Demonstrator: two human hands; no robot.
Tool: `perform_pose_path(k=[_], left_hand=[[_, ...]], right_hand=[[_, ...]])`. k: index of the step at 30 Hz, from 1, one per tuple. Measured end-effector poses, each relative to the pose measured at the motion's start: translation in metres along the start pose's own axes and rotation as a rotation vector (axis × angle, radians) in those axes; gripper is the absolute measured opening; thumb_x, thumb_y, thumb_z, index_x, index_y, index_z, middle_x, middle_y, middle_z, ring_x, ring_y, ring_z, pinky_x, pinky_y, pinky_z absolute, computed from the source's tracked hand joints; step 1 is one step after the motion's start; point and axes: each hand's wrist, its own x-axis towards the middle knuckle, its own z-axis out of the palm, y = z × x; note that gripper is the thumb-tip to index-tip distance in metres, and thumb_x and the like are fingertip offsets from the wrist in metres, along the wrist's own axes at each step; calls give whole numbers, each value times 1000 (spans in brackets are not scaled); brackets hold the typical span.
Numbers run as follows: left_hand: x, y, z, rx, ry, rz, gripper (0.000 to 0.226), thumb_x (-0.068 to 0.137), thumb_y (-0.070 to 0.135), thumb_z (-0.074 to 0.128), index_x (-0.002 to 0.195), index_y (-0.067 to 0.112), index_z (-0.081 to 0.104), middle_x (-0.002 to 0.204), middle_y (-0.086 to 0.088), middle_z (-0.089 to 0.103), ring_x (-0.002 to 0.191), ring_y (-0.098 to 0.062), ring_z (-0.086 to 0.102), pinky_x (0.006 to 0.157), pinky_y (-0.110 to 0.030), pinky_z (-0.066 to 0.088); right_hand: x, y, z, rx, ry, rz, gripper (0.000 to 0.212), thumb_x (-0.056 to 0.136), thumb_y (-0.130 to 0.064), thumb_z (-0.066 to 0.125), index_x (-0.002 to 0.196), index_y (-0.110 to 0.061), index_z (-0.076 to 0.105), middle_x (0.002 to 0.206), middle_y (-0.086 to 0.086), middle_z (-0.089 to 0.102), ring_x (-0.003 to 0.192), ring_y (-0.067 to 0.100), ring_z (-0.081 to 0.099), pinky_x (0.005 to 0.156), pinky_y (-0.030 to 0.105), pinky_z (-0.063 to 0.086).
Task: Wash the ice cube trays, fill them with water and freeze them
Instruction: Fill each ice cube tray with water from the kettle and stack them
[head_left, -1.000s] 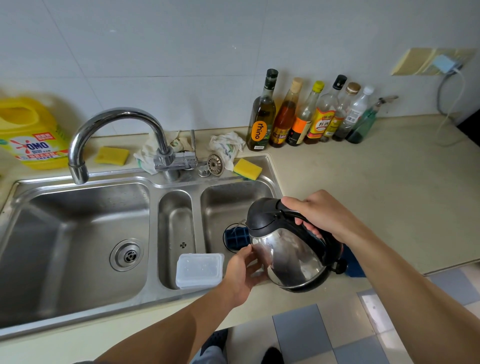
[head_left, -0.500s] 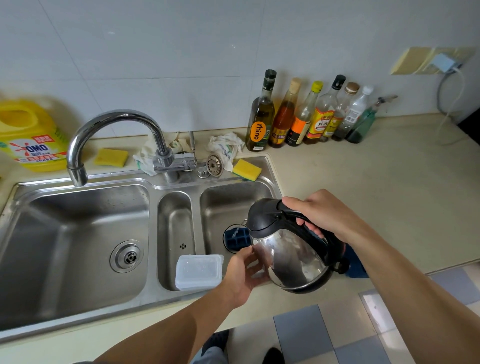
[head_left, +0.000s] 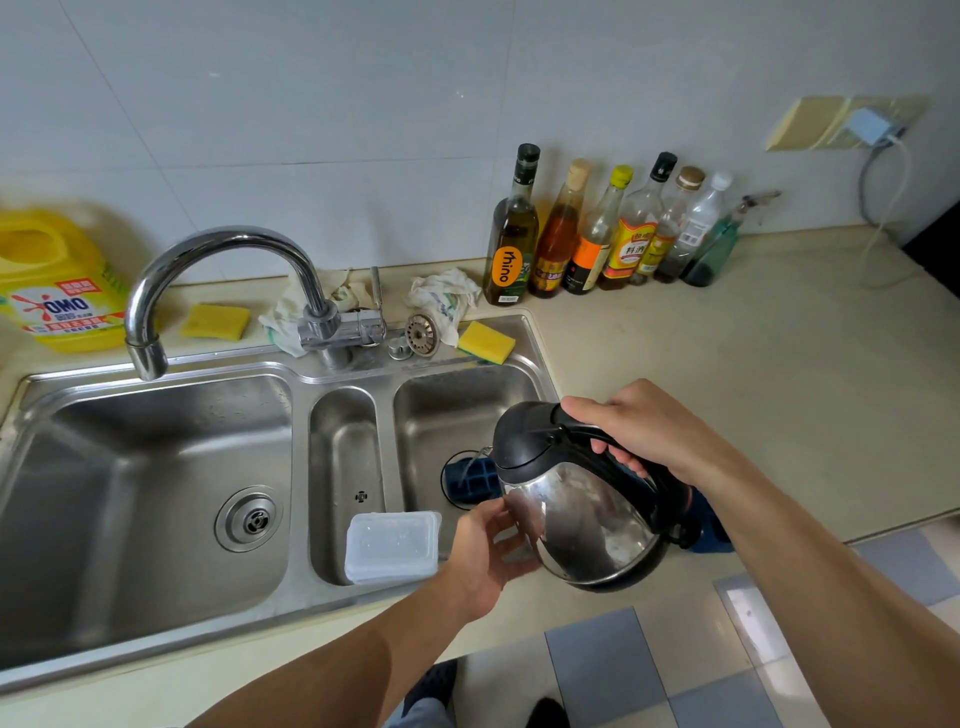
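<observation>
A white tiled wall backs the cream table (head_left: 753, 389), and set into it is a three-basin stainless steel sink (head_left: 130, 493), which I take as my landmark. From the sink's back rim rises a curved chrome faucet (head_left: 223, 249), its spout over the large left basin; on the sink's back right corner lies a yellow rectangular sponge (head_left: 485, 342); beyond that corner, against the wall, stands a row of glass sauce and oil bottles (head_left: 597, 234); behind the sink's left end sits a yellow plastic detergent jug (head_left: 57, 280). In the sink's right basin lies the dark blue ice cube tray (head_left: 475, 480), partly hidden; a translucent white rectangular plastic tray (head_left: 392, 545) rests across the front of the narrow middle basin. Over the right basin's front edge I see the right hand (head_left: 644, 431), its grip wrapped round the black handle of a steel electric kettle with a black lid (head_left: 587, 519), tilted toward the basin; a thin stream of water falls from its spout onto the blue tray. The left hand (head_left: 488, 556) cups the kettle's steel side, thumb above, fingers curved beneath.
</observation>
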Motion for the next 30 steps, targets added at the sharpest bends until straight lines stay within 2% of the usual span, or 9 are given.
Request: perform_pose_path(k=[7, 12, 25, 30], left_hand=[[-3, 0, 4, 21, 3, -1, 35, 101, 26, 49, 107, 6, 77, 103, -18, 74, 98, -37, 67, 102, -62, 50], [-2, 0, 9, 32, -9, -4, 35, 100, 26, 50, 104, 6, 78, 101, -17, 74, 96, -36, 66, 100, -60, 51], [4, -2, 20, 49, -20, -33, 39, 100, 28, 48, 118, 3, 72, 108, -19, 72, 101, -37, 66, 101, -60, 51], [8, -3, 19, 59, -27, -41, 40, 100, 29, 48, 120, 3, 71, 105, -17, 74, 99, -37, 67, 101, -61, 50]], right_hand=[[-4, 1, -3, -4, 21, 10, 60, 88, -61, 63, 65, -6, 69, 49, 2, 54, 42, 18, 46, 46, 26, 42], [-6, 4, -7, 0, 33, 14, 60, 88, -62, 63, 66, -7, 69, 49, 2, 54, 42, 17, 46, 47, 26, 43], [-8, 7, -19, -4, 53, 38, 57, 88, -60, 62, 65, -8, 69, 48, 0, 55, 40, 16, 46, 45, 24, 42], [-8, 10, -21, 0, 57, 44, 58, 89, -60, 62, 66, -7, 69, 48, 1, 55, 40, 16, 46, 48, 26, 43]])
